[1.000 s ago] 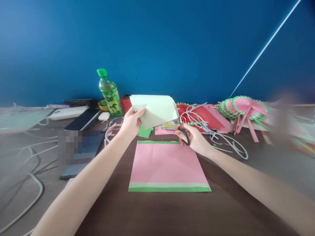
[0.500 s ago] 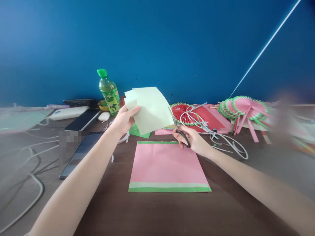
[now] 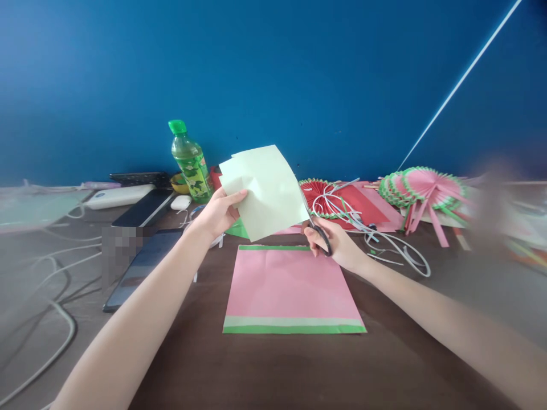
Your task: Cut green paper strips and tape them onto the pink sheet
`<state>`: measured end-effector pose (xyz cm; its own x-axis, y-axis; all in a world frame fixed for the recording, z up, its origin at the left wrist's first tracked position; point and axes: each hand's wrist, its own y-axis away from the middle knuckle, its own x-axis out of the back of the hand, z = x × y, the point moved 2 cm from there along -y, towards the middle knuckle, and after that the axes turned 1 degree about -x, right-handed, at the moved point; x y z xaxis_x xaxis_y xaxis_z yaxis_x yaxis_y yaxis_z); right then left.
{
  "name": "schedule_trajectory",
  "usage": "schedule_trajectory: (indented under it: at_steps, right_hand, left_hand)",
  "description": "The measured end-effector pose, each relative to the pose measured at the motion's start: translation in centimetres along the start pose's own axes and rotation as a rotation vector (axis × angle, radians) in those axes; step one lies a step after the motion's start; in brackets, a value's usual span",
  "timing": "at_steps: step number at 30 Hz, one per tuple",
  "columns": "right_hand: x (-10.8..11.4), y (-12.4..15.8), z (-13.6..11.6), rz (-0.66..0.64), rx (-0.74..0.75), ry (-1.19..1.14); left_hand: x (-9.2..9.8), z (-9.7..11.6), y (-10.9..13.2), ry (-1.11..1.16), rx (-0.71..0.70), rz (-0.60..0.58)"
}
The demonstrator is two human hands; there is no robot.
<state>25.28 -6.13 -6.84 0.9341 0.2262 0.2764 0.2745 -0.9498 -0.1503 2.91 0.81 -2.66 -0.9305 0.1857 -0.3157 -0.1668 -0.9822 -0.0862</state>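
My left hand (image 3: 220, 213) pinches the left side of some pale green paper (image 3: 269, 191), thumb on top, and holds it up off the table. In my right hand (image 3: 335, 242) is a pair of scissors (image 3: 319, 234) with dark handles, its blades along the paper's right edge. Whether the blades are fully closed is hard to make out. Below both hands a pink sheet (image 3: 290, 285) lies flat, with green and pale strips along its near edge and a green strip along its far edge.
A green-capped bottle (image 3: 190, 162) stands at back left, near a phone (image 3: 147, 208) and a dark tablet (image 3: 143, 270). White cables (image 3: 405, 250) lie tangled on the right beside pleated pink-and-green paper fans (image 3: 431, 191). Red paper (image 3: 363, 205) lies behind my right hand.
The pale green paper has shifted slightly right and tilted, coming further onto the scissors, whose blades look closer together. My left hand has moved a little right with it.
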Motion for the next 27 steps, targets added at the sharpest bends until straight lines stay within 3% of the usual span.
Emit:
schedule_trajectory:
  at_steps: [6,13,27]
  right_hand:
    - [-0.07,0.09,-0.31,0.006,0.003,0.026]
    - [-0.09,0.09,0.04,-0.008,-0.014,0.046]
    - [0.09,0.29,-0.05,-0.047,-0.001,0.028]
  left_hand:
    - [0.11,0.23,0.15,-0.024,0.061,0.161]
    - [-0.02,0.18,0.26,-0.034,0.093,0.223]
    - [-0.06,-0.27,0.3,-0.077,0.074,0.039]
